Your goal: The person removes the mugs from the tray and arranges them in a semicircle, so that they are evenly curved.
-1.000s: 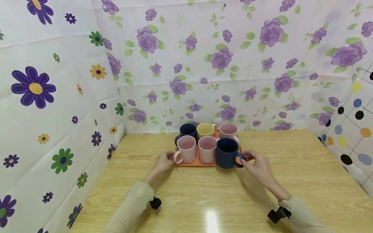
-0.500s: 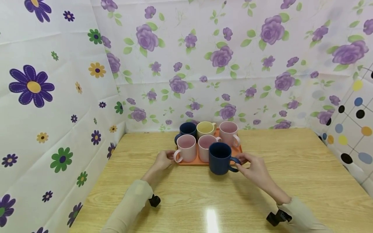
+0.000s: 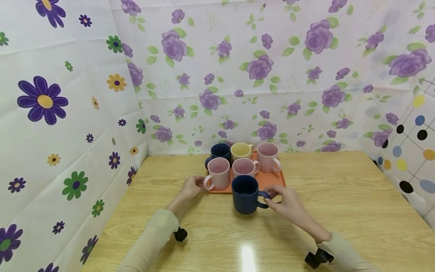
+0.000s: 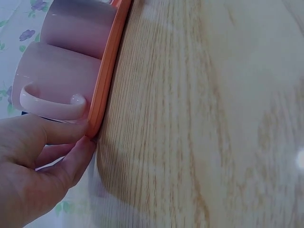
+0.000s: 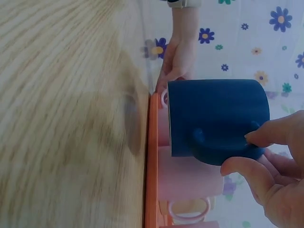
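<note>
My right hand (image 3: 287,206) pinches the handle of a dark blue mug (image 3: 245,198), which is held up off the table in front of the orange tray (image 3: 275,181). The right wrist view shows the mug (image 5: 218,114) apart from the tabletop, thumb and fingers on its handle. At the tray's front left corner, my left hand (image 3: 192,187) pinches the rim, as the left wrist view shows on the tray edge (image 4: 105,76). Beside those fingers stands a pink mug (image 3: 219,175). A second pink mug (image 3: 244,166) is partly hidden behind the blue one.
At the tray's back stand another dark blue mug (image 3: 221,151), a yellow mug (image 3: 241,150) and a pink mug (image 3: 267,155). The wooden table (image 3: 323,177) ends at a flowered cloth (image 3: 210,75) behind, with patterned cloths at both sides.
The right hand has lifted the blue mug out of the tray's front right spot and carried it left and toward me, baring that part of the tray. The left hand stays at the corner.
</note>
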A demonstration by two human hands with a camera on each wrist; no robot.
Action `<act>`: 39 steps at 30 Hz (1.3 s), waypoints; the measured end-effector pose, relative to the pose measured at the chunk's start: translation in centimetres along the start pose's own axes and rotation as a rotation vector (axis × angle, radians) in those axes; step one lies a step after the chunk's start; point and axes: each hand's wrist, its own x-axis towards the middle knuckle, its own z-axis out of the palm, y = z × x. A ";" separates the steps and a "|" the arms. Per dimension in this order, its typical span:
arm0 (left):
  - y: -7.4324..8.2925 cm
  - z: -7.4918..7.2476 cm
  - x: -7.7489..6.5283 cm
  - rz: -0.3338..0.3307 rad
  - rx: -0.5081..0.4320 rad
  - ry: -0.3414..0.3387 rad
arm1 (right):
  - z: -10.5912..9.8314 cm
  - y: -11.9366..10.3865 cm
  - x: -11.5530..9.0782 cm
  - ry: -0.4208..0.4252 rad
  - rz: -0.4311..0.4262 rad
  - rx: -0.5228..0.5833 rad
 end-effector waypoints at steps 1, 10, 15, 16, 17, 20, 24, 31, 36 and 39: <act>0.0 0.0 0.0 0.004 0.006 0.000 | 0.2 -0.1 0.0 -0.006 -0.001 0.004; 0.0 -0.2 0.1 0.031 0.039 -0.026 | 1.6 -0.8 -0.4 -0.082 0.012 0.050; -0.2 -0.3 0.1 0.052 0.040 -0.037 | 2.3 -1.2 -0.5 -0.137 0.037 0.094; -0.2 -0.3 0.1 0.057 0.043 -0.038 | 2.4 -1.3 -0.5 -0.142 0.039 0.101; -0.2 -0.3 0.1 0.057 0.045 -0.039 | 2.5 -1.4 -0.5 -0.147 0.042 0.110; -0.1 -0.3 0.1 0.051 0.054 -0.033 | 2.8 -1.7 -0.4 -0.159 0.050 0.125; 0.1 -0.3 0.1 0.037 0.067 -0.029 | 3.2 -2.0 -0.4 -0.180 0.056 0.131; 0.2 -0.3 0.1 0.030 0.084 -0.027 | 4.0 -2.7 -0.5 -0.205 0.024 0.144; 0.3 -0.3 0.2 0.033 0.076 -0.034 | 4.8 -3.3 -0.5 -0.240 0.010 0.191; 0.3 -0.3 0.1 0.038 0.074 -0.039 | 5.3 -3.5 -0.6 -0.259 0.003 0.218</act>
